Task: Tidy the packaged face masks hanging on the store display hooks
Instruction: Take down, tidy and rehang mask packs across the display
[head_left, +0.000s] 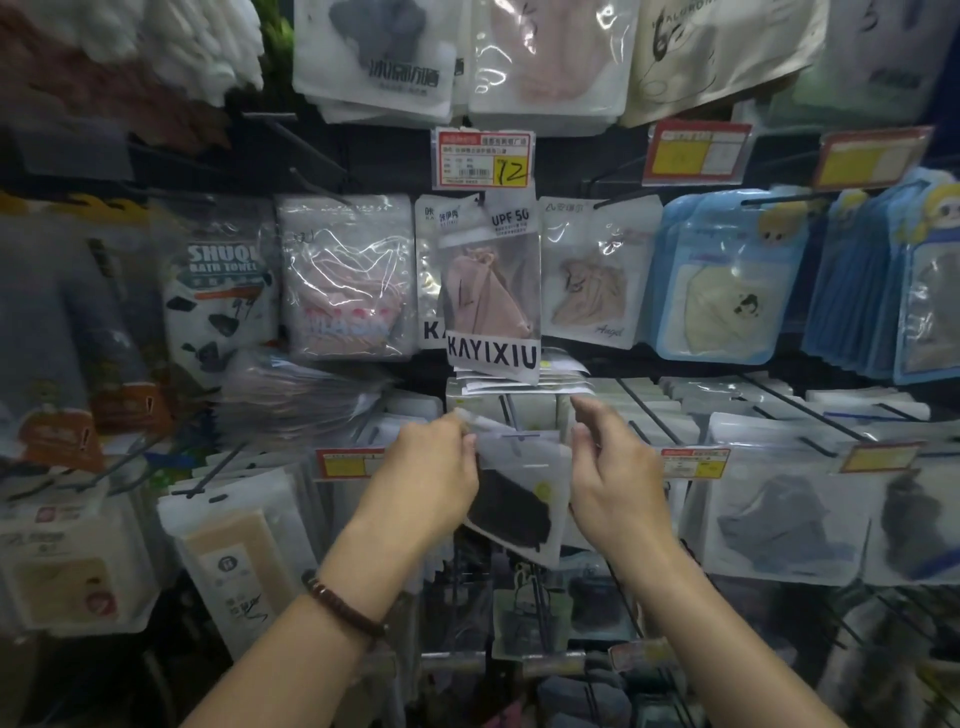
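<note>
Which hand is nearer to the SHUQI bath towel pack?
Left. The left hand is below and right of the bath towel pack, pinching the black mask pack; the right hand lies farther right, beyond that pack.

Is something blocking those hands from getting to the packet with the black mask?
Nothing visible does. The left hand pinches the top left corner of the black mask packet, and the right hand is at its right edge, with no other packet between them.
</note>
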